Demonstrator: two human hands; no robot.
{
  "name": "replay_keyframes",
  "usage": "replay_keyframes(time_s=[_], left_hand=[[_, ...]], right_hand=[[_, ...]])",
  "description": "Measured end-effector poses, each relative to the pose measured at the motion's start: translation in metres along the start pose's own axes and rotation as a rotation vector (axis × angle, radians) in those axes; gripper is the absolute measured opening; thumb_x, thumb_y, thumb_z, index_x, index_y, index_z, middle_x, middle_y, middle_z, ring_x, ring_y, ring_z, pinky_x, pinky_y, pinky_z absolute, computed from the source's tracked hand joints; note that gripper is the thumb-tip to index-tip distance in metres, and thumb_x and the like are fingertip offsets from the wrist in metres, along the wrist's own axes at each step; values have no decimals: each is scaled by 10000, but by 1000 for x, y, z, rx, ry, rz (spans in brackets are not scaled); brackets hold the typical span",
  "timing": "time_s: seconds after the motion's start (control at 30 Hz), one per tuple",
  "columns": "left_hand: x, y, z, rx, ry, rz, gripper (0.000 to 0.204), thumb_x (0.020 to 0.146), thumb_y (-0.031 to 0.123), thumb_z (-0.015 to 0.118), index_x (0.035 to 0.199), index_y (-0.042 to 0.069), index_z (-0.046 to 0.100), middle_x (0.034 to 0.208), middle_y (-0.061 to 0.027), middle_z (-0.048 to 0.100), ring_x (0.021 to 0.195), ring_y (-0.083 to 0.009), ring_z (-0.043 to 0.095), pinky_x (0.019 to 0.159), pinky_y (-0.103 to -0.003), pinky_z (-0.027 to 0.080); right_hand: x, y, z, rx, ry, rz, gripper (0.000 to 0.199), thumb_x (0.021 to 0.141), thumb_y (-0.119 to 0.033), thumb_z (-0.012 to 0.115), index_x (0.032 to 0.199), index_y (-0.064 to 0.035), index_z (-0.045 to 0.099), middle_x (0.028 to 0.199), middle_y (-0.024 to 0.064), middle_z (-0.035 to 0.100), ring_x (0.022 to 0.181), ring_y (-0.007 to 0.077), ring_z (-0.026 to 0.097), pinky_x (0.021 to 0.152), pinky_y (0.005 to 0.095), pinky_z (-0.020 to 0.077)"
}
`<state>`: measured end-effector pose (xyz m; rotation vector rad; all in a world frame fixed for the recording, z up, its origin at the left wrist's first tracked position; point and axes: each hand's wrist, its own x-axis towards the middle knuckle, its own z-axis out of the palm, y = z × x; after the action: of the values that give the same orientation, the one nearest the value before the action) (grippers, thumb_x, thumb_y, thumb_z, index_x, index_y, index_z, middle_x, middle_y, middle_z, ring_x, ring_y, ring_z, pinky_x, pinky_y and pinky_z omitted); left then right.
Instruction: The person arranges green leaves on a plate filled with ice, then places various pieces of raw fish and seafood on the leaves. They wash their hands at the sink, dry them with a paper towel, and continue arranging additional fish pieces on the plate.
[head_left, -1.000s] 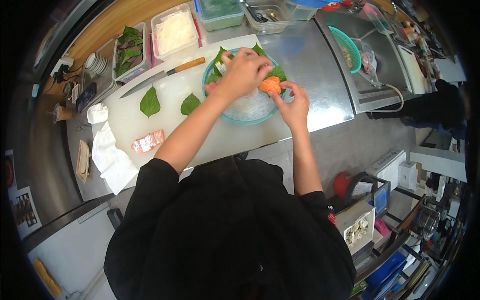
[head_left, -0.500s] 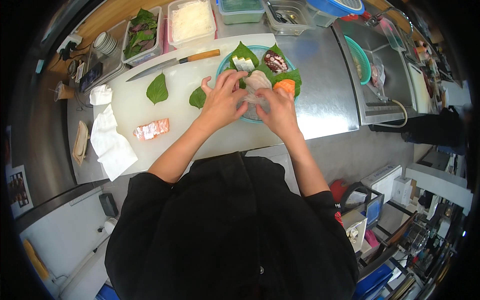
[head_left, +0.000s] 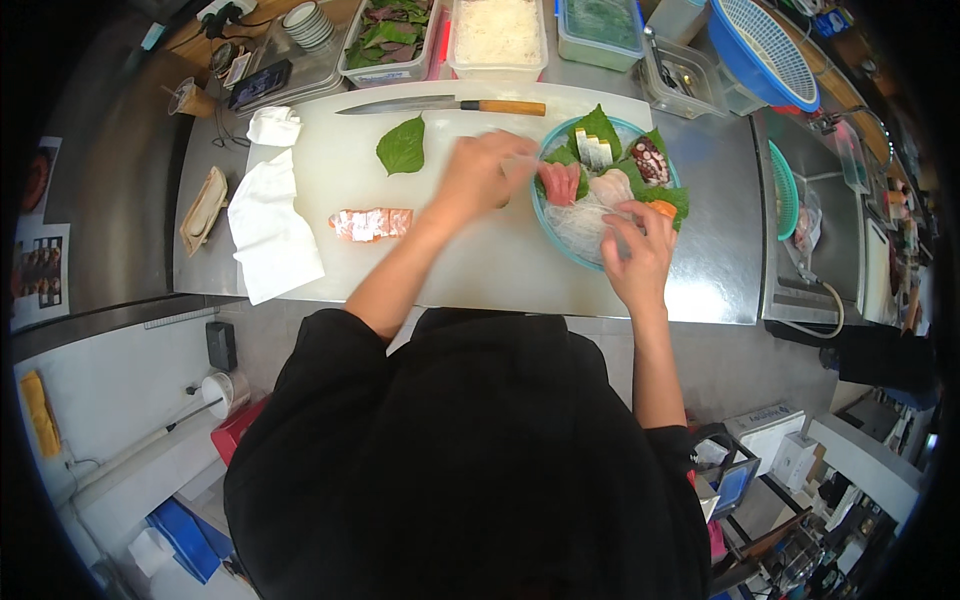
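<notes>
Since half a second ago your left hand (head_left: 480, 175) slid off the plate (head_left: 548, 232), fingers curled; right hand (head_left: 635, 255) steadies the rim, fingers apart.

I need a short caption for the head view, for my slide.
Both hands, left hand and right hand, at a teal plate of sliced fish on a white cutting board.

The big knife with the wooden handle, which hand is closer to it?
Left. The left hand hovers over the cutting board just below the knife, by the plate's left rim. The right hand rests on the plate's lower right side, farther away.
</notes>
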<state>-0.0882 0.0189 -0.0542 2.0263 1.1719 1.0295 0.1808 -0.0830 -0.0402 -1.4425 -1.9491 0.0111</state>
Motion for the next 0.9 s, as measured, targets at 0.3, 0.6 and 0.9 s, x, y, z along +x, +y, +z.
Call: replay_keyframes(time_s=[0.3,0.6,0.9], left_hand=[[-38,-145,-122,699,165,-548,423,866,374,788,1168,84,727,1063,-135,738,944,-321,711,869,-439,564],[-19,-18,-86,-318,60,-307,175,926,89,772,955,48,604,932,6,653,878,-85,677,759,-223,525],[-21,77,27,-372,-58,-82,276,885,85,809,986,54,555,920,-48,684,824,-145,718,699,-301,572]], right_hand=[[11,-23,-16,165,204,86,355,819,-42,727,1170,-86,700,1155,79,669,1066,297,590,937,404,460],[31,-38,-13,1021,88,423,406,909,-57,754,1252,-61,539,1225,107,673,1180,208,627,875,337,527],[1,-18,-9,1162,-23,616,469,875,0,803,1112,-106,413,1035,106,698,861,121,664,728,267,550]])
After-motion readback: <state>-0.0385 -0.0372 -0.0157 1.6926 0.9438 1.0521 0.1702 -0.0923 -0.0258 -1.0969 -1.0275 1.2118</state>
